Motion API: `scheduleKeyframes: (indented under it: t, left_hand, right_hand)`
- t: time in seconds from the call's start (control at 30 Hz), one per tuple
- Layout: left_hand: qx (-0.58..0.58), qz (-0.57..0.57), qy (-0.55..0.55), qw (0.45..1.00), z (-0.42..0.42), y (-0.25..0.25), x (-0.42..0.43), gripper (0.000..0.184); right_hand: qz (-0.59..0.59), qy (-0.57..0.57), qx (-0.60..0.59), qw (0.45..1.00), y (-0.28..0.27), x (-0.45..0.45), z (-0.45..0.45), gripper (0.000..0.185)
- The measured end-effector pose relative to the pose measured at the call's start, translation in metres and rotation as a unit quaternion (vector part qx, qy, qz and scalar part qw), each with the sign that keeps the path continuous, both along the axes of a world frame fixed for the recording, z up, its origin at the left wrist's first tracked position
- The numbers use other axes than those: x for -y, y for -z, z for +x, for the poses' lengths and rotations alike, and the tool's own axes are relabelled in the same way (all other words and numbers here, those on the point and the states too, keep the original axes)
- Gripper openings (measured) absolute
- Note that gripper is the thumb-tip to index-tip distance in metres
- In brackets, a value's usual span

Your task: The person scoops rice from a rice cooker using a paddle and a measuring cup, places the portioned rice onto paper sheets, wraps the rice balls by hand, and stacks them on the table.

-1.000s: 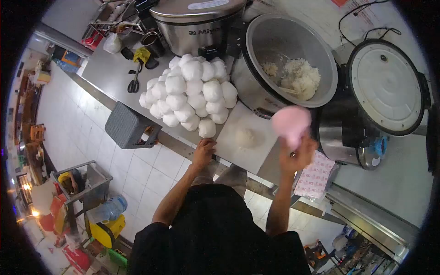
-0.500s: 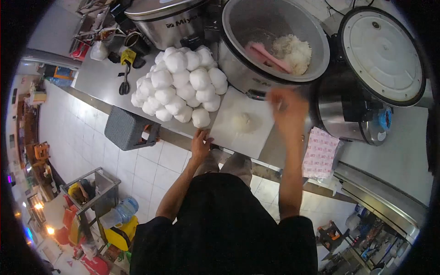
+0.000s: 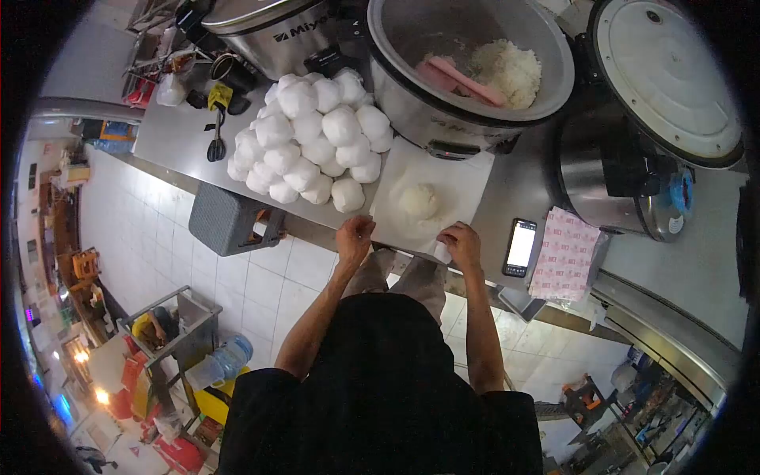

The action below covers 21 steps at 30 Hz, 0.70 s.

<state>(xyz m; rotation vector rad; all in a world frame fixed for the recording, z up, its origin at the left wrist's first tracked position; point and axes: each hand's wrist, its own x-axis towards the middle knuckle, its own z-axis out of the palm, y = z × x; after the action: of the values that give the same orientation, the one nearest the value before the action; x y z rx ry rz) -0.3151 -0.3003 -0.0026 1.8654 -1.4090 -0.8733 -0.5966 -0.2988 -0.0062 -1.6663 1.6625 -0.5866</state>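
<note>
A round mound of cooked rice (image 3: 419, 201) sits in the middle of a white paper sheet (image 3: 400, 172) at the counter's front edge. My left hand (image 3: 354, 239) is closed, fingertips pinched at the sheet's near left corner. At the near right corner, my right hand (image 3: 461, 244) pinches the paper, and a bit of it turns up below the fingers. To the left of the sheet rises a pile of white wrapped bundles (image 3: 305, 150). Behind it stands an uncovered rice cooker (image 3: 427, 119), with loose rice (image 3: 511, 75) and a pink paddle (image 3: 465, 81) inside.
Right of the sheet lie a lit phone (image 3: 520, 247) and a stack of pink printed wrappers (image 3: 564, 255). Another cooker (image 3: 613, 178) with a raised lid (image 3: 665, 75) stands beyond. A closed cooker (image 3: 277, 39) is at back left. A grey stool (image 3: 226, 220) stands below the counter.
My right hand has come down from beside the cooker to the sheet's near right corner. My left hand stays at the near left corner. The phone, hidden behind my forearm before, now shows.
</note>
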Motion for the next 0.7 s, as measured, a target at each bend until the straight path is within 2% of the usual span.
scheduleKeyframes:
  t: [0.17,0.3,0.4,0.5,0.6,0.7]
  left_hand:
    - [0.029,0.014,-0.002,0.999,0.002,-0.014,0.005,0.018]
    - [0.079,-0.001,0.012,0.997,0.011,-0.012,0.005,0.018]
    - [0.035,0.101,-0.009,0.994,0.016,-0.01,0.005,0.023]
    - [0.137,-0.064,0.059,0.987,0.01,-0.022,0.002,0.046]
    - [0.173,-0.057,0.226,0.957,-0.002,-0.067,0.005,0.071]
    - [0.175,-0.046,0.27,0.946,-0.016,-0.067,0.006,0.085]
  right_hand:
    - [-0.024,-0.015,-0.008,1.0,-0.002,0.003,-0.003,0.01]
    - [0.02,-0.018,-0.015,1.0,-0.009,0.008,-0.004,0.009]
    - [0.05,-0.015,0.01,0.999,-0.007,0.013,-0.011,0.011]
    - [0.068,-0.012,0.041,0.997,-0.002,0.018,-0.016,0.016]
    - [0.089,-0.024,0.034,0.995,-0.001,0.023,-0.019,0.017]
    - [0.105,-0.037,0.028,0.993,-0.003,0.029,-0.02,0.017]
